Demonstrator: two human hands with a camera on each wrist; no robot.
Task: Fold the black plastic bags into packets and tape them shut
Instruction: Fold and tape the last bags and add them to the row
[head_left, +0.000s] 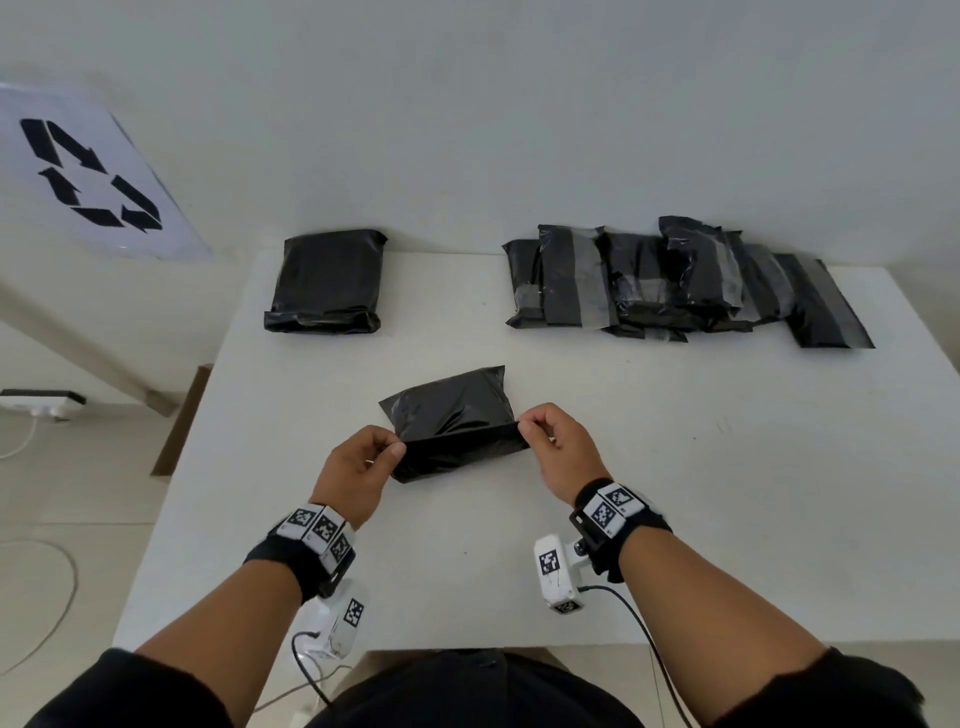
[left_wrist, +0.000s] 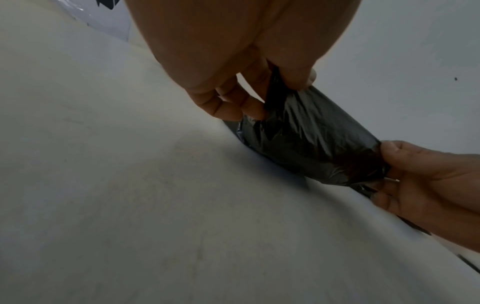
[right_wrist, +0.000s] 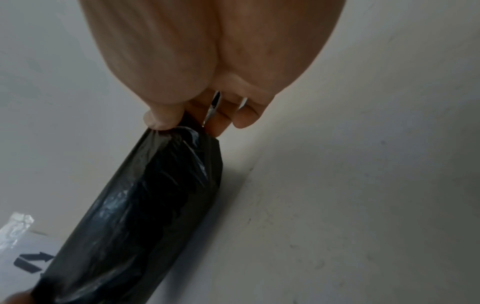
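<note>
Nearest the table's (head_left: 675, 519) front edge, the left hand (head_left: 358, 467) and right hand (head_left: 558, 452) each pinch an end of the bag's (head_left: 452, 415) raised near flap. Its long axis runs left to right between them, both equally close; the rest lies flat beyond, toward the taped packets (head_left: 675, 280) at the far edge.

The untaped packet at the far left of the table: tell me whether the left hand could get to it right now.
Probably not at once: the left hand is pinching the bag being folded. The table between it and the untaped packet looks bare.
</note>
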